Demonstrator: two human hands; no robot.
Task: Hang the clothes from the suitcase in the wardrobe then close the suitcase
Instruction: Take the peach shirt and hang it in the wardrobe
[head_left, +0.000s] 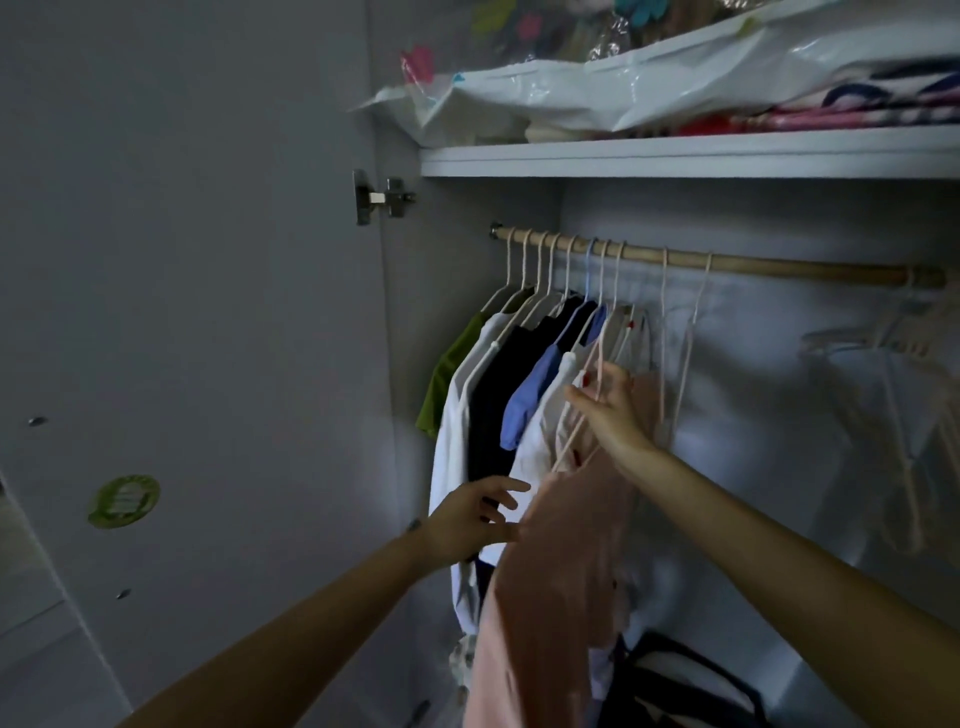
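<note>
right hand (605, 402): pinches hanger (582, 410), apparently carrying pink top (550, 587) | left hand (475, 517): fingers spread, touching top's edge | rail (779, 264) above

A white plastic bag (649, 78) and folded fabrics (857, 111) lie on the top shelf (675, 153), a green sticker (123, 500) sits on the door (182, 312), and a dark bag (685, 686) lies below.

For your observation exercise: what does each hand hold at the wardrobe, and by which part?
The right hand pinches the sloping arm of a pale hanger bearing the pink garment. The left hand, fingers straight, touches that garment's edge without gripping it.
</note>
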